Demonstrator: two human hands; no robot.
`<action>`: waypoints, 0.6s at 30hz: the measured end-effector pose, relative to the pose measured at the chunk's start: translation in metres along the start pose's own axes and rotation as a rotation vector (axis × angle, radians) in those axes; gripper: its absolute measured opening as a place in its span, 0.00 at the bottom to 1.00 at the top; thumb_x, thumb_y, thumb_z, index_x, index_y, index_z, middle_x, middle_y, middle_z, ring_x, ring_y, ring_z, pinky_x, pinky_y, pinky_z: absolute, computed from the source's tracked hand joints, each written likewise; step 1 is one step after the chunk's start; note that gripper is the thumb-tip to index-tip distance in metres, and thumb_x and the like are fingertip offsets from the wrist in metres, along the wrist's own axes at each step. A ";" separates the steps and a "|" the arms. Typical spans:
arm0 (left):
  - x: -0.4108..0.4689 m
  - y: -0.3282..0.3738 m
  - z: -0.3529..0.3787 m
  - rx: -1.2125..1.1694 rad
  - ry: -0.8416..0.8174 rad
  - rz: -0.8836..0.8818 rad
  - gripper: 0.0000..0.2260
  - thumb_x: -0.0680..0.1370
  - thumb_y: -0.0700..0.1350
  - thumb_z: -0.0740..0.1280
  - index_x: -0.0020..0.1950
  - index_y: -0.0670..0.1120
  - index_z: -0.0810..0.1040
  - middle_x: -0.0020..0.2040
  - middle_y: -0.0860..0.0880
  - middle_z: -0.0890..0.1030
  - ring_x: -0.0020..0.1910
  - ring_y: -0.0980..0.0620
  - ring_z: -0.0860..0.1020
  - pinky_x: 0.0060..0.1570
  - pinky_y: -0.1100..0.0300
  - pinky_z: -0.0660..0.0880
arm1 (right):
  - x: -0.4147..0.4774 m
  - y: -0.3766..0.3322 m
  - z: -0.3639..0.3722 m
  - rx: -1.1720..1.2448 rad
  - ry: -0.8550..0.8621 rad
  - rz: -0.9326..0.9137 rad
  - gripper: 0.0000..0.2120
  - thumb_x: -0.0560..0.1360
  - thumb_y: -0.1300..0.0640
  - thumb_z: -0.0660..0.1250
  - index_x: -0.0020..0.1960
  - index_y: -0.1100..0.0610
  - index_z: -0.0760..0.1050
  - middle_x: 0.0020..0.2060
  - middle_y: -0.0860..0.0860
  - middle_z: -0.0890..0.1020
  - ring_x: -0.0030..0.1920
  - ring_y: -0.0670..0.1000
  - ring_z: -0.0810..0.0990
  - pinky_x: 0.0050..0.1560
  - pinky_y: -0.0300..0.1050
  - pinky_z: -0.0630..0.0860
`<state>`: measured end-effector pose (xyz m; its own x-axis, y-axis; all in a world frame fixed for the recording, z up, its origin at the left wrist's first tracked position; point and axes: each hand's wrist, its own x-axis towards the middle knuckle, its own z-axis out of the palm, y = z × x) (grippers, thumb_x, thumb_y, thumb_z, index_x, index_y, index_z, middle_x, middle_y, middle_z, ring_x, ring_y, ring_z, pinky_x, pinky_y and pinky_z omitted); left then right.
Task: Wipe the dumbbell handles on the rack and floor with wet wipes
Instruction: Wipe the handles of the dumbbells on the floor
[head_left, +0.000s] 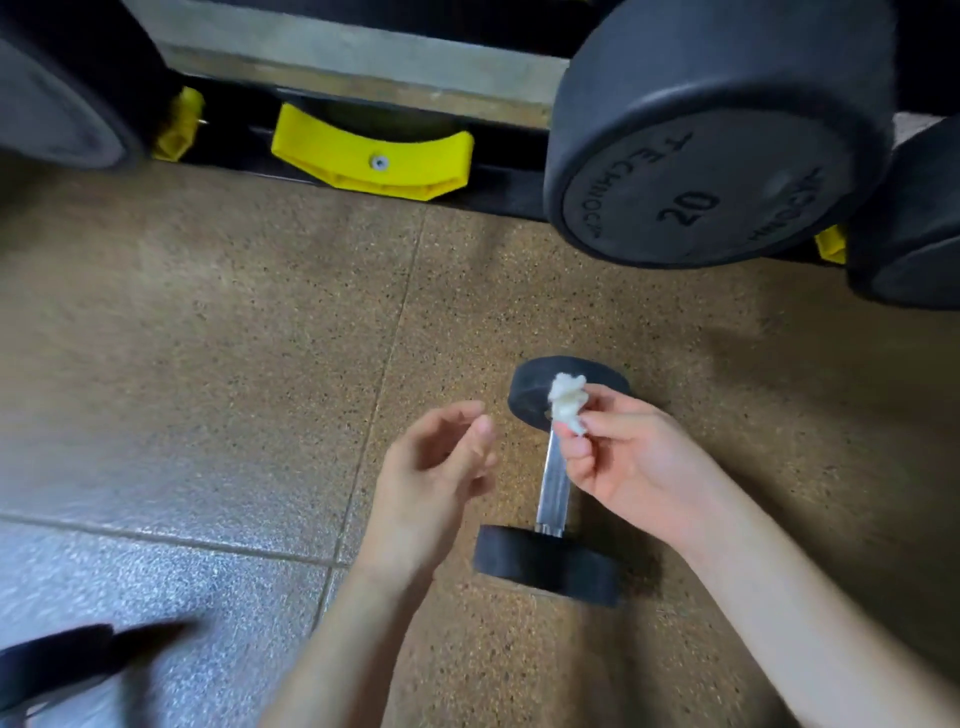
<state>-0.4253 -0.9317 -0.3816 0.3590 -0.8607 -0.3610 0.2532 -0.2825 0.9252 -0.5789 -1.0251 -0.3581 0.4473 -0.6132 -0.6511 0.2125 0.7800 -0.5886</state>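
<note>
**Head view: crumpled wipe pinched above a small dumbbell on the floor**

Head view, looking down at a speckled brown floor (208, 322), with a patch of grey-blue flooring (130, 597) at near left. Small black dumbbell (553, 483) lying on the brown floor right of centre, one weight end far, the other near, bright metal handle (555, 486) running between them. Right hand (623, 457) raised over the far part of that handle, grip closed on a crumpled white wet wipe (569, 401) between thumb and fingertips; wipe bunched into a wad, seen in front of the far weight end. Whether the wipe touches the handle: cannot tell. Left hand (441, 467) just left of the handle, slightly blurred, fingers loosely curled, grip open and holding nothing, apart from the dumbbell. Both forearms bare, reaching in from the near edge.

Along the far edge, bottom of a dumbbell rack (363, 67) with a grey metal rail. Yellow cradle (371, 150) on the rack at centre, unoccupied, with a bolt in its face; a second yellow piece (179, 124) further left, partly hidden. Large black dumbbell head (711, 135) at far right, marked "20" with raised lettering around its face. Another dark weight (914, 228) at the right edge, cut off, and one more (62, 98) at far left. Blurred dark object (62, 665) at near left corner, not identifiable.
</note>
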 end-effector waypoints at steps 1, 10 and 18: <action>-0.006 0.022 0.001 -0.058 -0.039 0.021 0.15 0.72 0.48 0.72 0.58 0.49 0.79 0.51 0.48 0.83 0.47 0.53 0.81 0.46 0.60 0.79 | -0.013 -0.008 0.017 -0.036 -0.022 0.008 0.11 0.77 0.69 0.56 0.53 0.62 0.75 0.32 0.55 0.75 0.29 0.46 0.71 0.29 0.35 0.67; -0.118 0.205 -0.018 -0.318 0.122 -0.026 0.03 0.69 0.44 0.76 0.37 0.48 0.83 0.34 0.47 0.79 0.31 0.52 0.75 0.36 0.61 0.75 | -0.155 -0.068 0.178 -0.120 0.016 0.038 0.06 0.77 0.67 0.61 0.48 0.65 0.78 0.29 0.54 0.73 0.25 0.44 0.69 0.24 0.33 0.65; -0.268 0.402 -0.037 -0.399 0.380 -0.148 0.05 0.75 0.37 0.68 0.50 0.39 0.79 0.36 0.41 0.82 0.33 0.50 0.79 0.34 0.63 0.78 | -0.344 -0.146 0.329 -0.603 -0.180 -0.142 0.08 0.70 0.59 0.74 0.48 0.55 0.83 0.38 0.51 0.83 0.38 0.44 0.80 0.40 0.35 0.76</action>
<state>-0.3865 -0.7987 0.0827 0.5729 -0.5905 -0.5684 0.6187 -0.1433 0.7724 -0.4780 -0.8868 0.1091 0.6009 -0.6337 -0.4871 -0.2215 0.4535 -0.8633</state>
